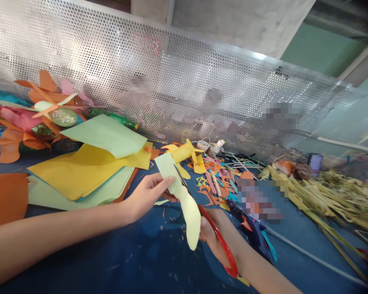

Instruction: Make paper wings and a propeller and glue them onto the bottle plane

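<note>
My left hand (155, 192) pinches a strip of pale green paper (191, 228) between thumb and fingers. The paper's lower end is cut to a rounded, petal-like outline and hangs toward me; its upper end is still square. My right hand (217, 232) is closed around red-handled scissors (222, 245). Their dark blades lie along the right edge of the strip, partly hidden by the paper. Just beyond the strip sits a yellow paper figure (182, 153) with a rolled body and fin-like pieces.
Colored paper sheets (76, 167) are stacked at left, near bottles decorated with paper petals (49, 110). Paper scraps (217, 179) lie beyond my hands. A dark blue glue gun (251, 228) rests beside my right forearm. Dried leaf strips (325, 204) pile at right; a perforated metal screen (171, 81) stands behind.
</note>
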`<act>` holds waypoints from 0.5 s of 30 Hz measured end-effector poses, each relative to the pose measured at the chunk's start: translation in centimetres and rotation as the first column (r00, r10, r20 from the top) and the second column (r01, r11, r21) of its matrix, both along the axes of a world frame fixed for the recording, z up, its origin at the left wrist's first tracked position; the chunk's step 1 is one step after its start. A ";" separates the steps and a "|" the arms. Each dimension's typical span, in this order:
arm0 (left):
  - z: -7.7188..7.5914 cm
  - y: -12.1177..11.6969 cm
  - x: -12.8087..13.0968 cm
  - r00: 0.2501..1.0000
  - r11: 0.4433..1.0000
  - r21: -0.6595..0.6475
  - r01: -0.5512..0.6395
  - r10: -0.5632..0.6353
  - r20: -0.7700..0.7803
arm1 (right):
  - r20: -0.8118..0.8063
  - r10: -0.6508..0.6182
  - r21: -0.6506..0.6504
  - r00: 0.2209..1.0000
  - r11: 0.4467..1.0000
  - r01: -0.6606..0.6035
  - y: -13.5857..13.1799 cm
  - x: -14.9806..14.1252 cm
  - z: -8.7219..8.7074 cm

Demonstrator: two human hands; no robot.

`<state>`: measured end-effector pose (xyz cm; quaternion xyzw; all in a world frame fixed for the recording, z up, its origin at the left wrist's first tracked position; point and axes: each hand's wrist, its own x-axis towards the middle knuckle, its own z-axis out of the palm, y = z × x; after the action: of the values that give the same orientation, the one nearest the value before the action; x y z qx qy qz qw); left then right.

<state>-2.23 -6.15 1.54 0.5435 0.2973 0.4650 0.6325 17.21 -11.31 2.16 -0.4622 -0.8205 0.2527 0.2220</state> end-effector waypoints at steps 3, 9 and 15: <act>0.0 0.1 0.0 1.000 1.000 -0.005 0.002 -0.002 0.007 | 0.001 -0.024 -0.014 1.000 1.000 0.024 0.1 0.0 -0.1; 0.0 0.3 0.0 0.999 0.999 -0.005 -0.033 0.033 -0.004 | -0.010 -0.063 -0.044 0.998 0.997 0.063 0.1 0.0 -0.4; 0.1 0.7 0.0 0.995 0.995 0.025 -0.096 0.097 -0.027 | 0.014 -0.073 -0.081 0.997 0.994 0.074 0.1 0.1 -0.7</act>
<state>-2.25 -5.48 1.63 0.5426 0.3265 0.4908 0.5983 17.34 -11.22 1.48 -0.5022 -0.7932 0.2751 0.2074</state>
